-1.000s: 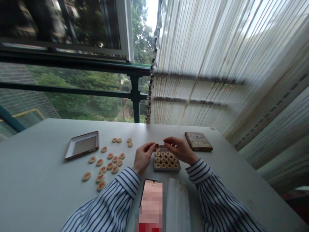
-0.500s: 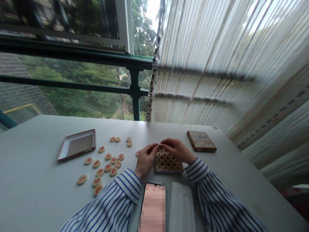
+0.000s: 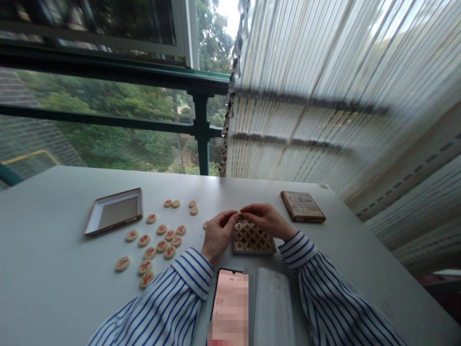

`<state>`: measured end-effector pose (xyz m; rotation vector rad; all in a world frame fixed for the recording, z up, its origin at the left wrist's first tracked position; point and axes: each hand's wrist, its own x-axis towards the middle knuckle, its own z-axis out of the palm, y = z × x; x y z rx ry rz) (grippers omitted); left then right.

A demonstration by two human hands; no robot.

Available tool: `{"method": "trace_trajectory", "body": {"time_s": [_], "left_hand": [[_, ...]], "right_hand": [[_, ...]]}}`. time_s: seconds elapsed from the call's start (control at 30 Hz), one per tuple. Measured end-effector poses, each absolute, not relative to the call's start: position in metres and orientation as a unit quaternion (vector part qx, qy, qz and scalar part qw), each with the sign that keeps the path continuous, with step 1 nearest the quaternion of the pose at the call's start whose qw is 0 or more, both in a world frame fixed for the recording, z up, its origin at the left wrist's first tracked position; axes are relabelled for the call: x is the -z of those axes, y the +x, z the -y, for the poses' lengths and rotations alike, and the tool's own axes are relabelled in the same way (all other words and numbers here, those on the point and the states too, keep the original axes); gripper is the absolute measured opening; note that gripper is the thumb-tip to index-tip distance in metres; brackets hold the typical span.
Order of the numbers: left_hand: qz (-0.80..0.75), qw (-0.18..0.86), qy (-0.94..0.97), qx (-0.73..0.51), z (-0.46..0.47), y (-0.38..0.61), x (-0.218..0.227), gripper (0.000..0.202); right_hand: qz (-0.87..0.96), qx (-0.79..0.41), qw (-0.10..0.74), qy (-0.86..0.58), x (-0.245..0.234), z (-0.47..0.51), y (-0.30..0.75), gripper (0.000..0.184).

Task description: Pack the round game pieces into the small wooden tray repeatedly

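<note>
A small tray (image 3: 254, 250) near the table's front holds several round wooden game pieces with dark marks. My left hand (image 3: 219, 234) and my right hand (image 3: 264, 220) meet over the tray's far edge, both pinched on one dark-marked piece (image 3: 240, 216) there. Several loose pieces with red marks (image 3: 160, 242) lie on the white table (image 3: 54, 288) to the left of my left hand. Both sleeves are white with blue stripes.
An open box half with a brown rim (image 3: 114, 216) lies at the left. A brown box lid (image 3: 303, 206) rests at the right. A phone (image 3: 228, 307) and a white case (image 3: 273, 307) sit close to me. Window railing and a striped curtain stand behind the table.
My two hands have come down and together from just above the tray to its far edge, carrying the piece with them. The view has tilted slightly.
</note>
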<state>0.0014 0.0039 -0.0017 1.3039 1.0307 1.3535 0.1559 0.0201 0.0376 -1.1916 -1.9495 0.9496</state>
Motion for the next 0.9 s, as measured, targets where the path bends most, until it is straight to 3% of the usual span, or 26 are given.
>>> {"method": "trace_trajectory", "body": {"time_s": [0.53, 0.9], "left_hand": [[-0.419, 0.462, 0.535, -0.571, -0.0063, 0.0006, 0.0082, 0.024], [-0.403, 0.505, 0.494, -0.582, -0.0086, -0.0008, 0.0109, 0.028]], "right_hand": [[0.754, -0.386, 0.315, -0.428, -0.0358, -0.0199, 0.1563, 0.026], [0.754, -0.322, 0.339, -0.461, -0.0408, -0.0177, 0.1539, 0.028]]}}
